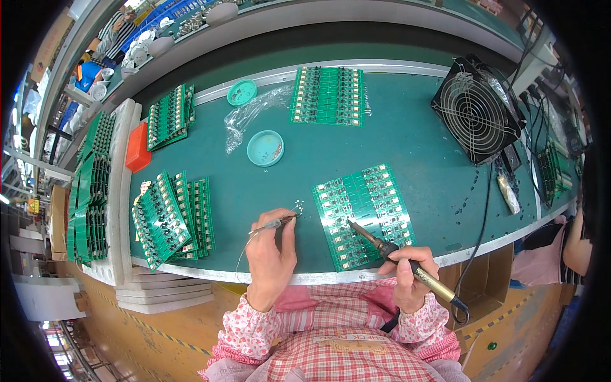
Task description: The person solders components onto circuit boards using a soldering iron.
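Note:
My right hand (410, 274) grips a soldering iron (438, 288) with a black and gold handle. Its tip meets, or hovers just over, the left half of a green circuit board panel (363, 196) lying near the bench's front edge. To the left, my left hand (270, 258) is closed on a pair of tweezers (271, 225). A thin wire (241, 260), which looks like solder, hangs beside that hand. The tweezers' points are close to a few tiny white parts (299, 205) scattered on the green bench top.
Circuit board stacks (167, 219) lie at left, beside a red box (138, 148) and a foam-edged rack of boards (89, 204). Two turquoise dishes (265, 148), clear plastic film (249, 114) and another panel (328, 95) lie behind. A black fan (477, 111) stands right; the iron's cord (487, 210) runs there.

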Demonstrator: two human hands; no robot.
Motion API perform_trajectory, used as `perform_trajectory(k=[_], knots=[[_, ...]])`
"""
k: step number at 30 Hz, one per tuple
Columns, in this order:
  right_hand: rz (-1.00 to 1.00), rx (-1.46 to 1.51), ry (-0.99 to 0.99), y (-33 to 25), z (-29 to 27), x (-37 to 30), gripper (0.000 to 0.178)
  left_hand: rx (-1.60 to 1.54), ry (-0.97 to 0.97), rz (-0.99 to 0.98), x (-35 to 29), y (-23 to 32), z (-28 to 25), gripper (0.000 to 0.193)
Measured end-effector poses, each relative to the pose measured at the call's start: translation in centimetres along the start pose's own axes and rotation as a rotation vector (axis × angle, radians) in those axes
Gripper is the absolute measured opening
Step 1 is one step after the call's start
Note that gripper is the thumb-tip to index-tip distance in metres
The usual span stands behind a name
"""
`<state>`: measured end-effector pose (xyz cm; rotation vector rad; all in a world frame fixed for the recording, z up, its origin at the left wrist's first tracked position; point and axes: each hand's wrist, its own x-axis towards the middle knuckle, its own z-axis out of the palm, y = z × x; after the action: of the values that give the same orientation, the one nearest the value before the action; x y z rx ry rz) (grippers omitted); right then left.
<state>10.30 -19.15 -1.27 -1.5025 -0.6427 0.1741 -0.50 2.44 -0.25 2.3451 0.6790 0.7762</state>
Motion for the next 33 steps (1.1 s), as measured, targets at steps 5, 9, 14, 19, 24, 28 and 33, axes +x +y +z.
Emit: perform_trajectory(k=[5,9,14,19,24,28,33], knots=[[-0.004,0.002,0.003,-0.1,0.1,0.1,0.013,-0.034,0.004,-0.045,0.0,0.2,0.1,0.014],[-0.009,0.006,0.002,0.0,0.1,0.0,0.013,-0.031,0.001,-0.042,0.1,0.3,0.1,0.013],[-0.018,-0.018,-0.015,0.0,-0.1,0.0,0.012,-0.043,0.016,-0.022,0.0,0.0,0.3,0.010],[-0.021,0.012,0.015,0.1,0.0,-0.1,0.012,-0.063,0.000,-0.024,-0.2,0.6,0.1,0.011],[-0.020,0.002,0.021,0.3,0.0,-0.1,0.012,-0.153,-0.062,0.014,-1.0,2.1,0.1,0.012],[-0.012,0.012,0.031,0.1,0.1,0.0,0.011,-0.190,-0.136,0.059,-1.4,2.7,0.7,0.012],[-0.020,-0.003,0.018,0.1,0.0,0.0,0.011,-0.211,-0.137,0.060,-1.5,2.7,1.3,0.019]])
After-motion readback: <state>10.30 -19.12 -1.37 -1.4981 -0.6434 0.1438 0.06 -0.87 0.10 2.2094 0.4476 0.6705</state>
